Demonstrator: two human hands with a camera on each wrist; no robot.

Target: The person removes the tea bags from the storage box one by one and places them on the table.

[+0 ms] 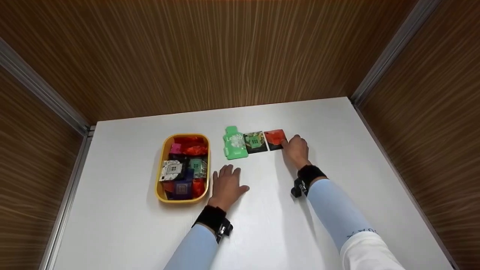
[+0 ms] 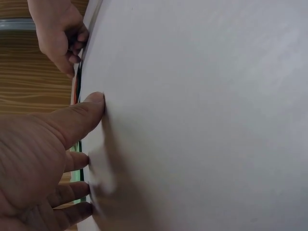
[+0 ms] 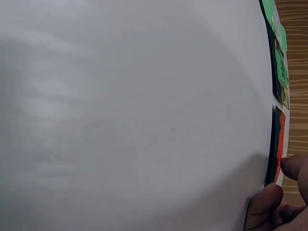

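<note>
In the head view my right hand (image 1: 297,150) is at the right edge of a flat red-and-black sachet (image 1: 274,137), its thumb over the edge and its other fingers curled. The right wrist view has the fingertips at the end of this sachet (image 3: 278,144), pinching its edge. To its left lies a black sachet with a green label (image 1: 255,141), then a green bottle-shaped sachet (image 1: 235,144) that meets it side by side. My left hand (image 1: 227,187) rests palm down on the white table, fingers spread, holding nothing, between the row and the yellow-rimmed basket (image 1: 208,157).
Several packets fill the basket, among them a white patterned sachet (image 1: 172,169), a purple one (image 1: 182,189) and red wrapped ones (image 1: 195,150). Wood-grain panels (image 1: 225,56) stand behind and on both sides of the white table (image 1: 120,232).
</note>
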